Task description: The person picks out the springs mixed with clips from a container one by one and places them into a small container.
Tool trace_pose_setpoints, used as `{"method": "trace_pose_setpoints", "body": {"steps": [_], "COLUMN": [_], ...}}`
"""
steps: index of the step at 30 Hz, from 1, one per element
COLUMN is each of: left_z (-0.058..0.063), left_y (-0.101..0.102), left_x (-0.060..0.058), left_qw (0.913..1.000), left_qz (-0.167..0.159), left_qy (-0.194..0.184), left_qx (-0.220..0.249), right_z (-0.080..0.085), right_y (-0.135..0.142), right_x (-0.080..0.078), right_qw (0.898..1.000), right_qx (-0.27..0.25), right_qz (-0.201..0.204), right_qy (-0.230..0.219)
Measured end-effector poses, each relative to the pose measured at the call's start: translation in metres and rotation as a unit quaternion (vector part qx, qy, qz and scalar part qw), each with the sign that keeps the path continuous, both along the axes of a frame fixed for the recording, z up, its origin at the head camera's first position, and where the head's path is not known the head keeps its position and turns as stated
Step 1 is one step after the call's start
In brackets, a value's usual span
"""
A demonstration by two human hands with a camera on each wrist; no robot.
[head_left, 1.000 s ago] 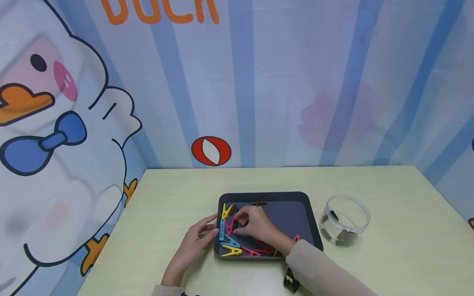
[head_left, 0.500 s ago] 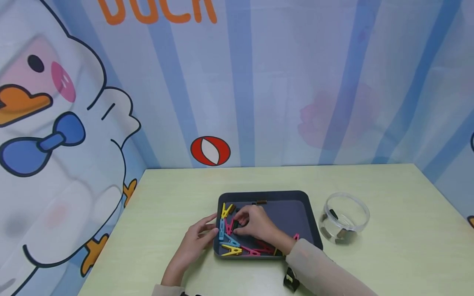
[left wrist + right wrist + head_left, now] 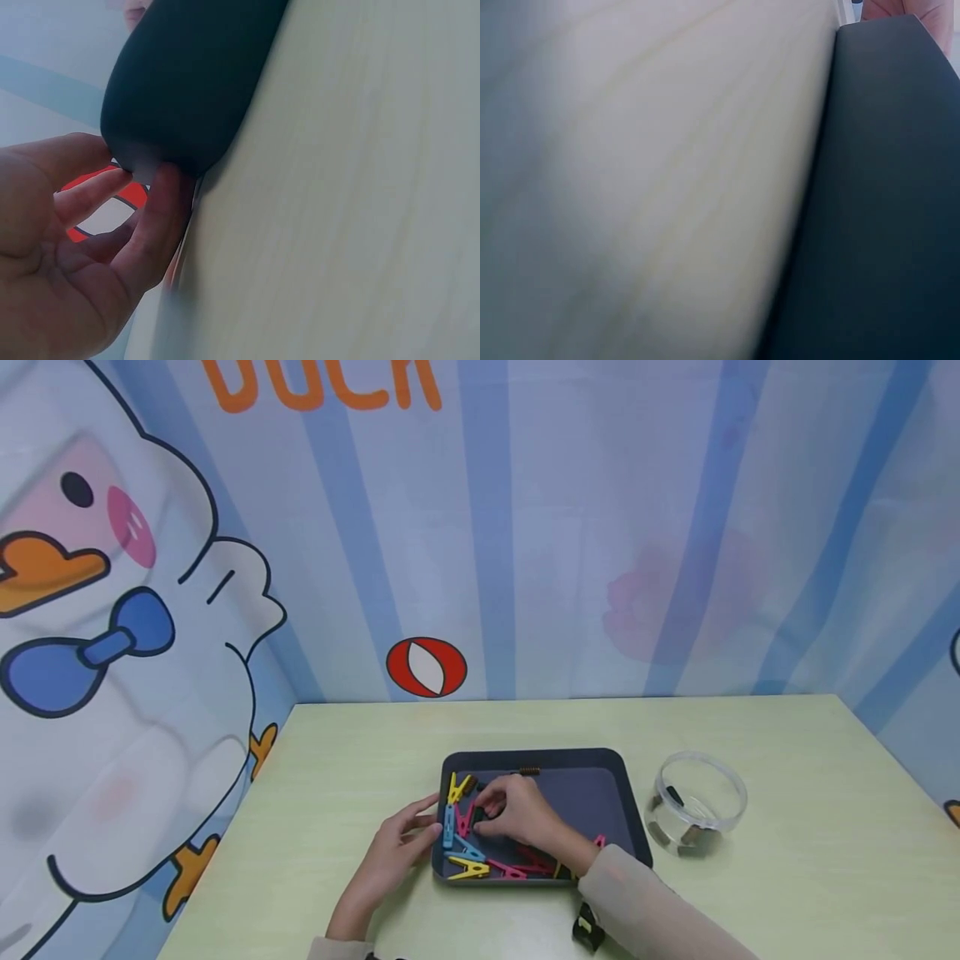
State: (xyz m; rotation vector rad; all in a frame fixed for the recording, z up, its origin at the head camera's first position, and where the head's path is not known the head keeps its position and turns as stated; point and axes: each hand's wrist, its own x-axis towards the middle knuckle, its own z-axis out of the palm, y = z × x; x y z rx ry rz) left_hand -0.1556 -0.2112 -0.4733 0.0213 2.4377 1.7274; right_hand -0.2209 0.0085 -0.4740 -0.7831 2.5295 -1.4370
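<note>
Pinching what seems a small black clip point(image 3: 478, 815), the right hand point(image 3: 519, 814) is inside the tray point(image 3: 570, 757), just beside a pink clothespin point(image 3: 463, 821). A careless lift could drag this clothespin along — the pieces lie very close there. The left hand point(image 3: 401, 843) holds the tray's left edge; if this grip loosens, the tray might slide on the desk point(image 3: 360, 752). The right sleeve point(image 3: 652, 902), over the near rim, could disturb the clothespins nearby.

A duck-printed blue backdrop point(image 3: 555, 543) rises behind the pale table point(image 3: 352, 760).
</note>
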Motion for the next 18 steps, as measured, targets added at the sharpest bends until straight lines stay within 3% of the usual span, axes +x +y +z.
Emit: {"method": "trace_pose_setpoints", "body": {"steps": [18], "left_z": [0.0], "left_y": [-0.0006], "left_x": [-0.0001], "left_qw": [1.0], "left_qz": [0.0], "left_qy": [-0.001], "left_qx": [0.007], "right_z": [0.0085], "right_y": [0.0019], "right_x": [0.0013], "right_qw": [1.0], "right_qx": [-0.001], "right_qz": [-0.012], "right_qy": [-0.01]}}
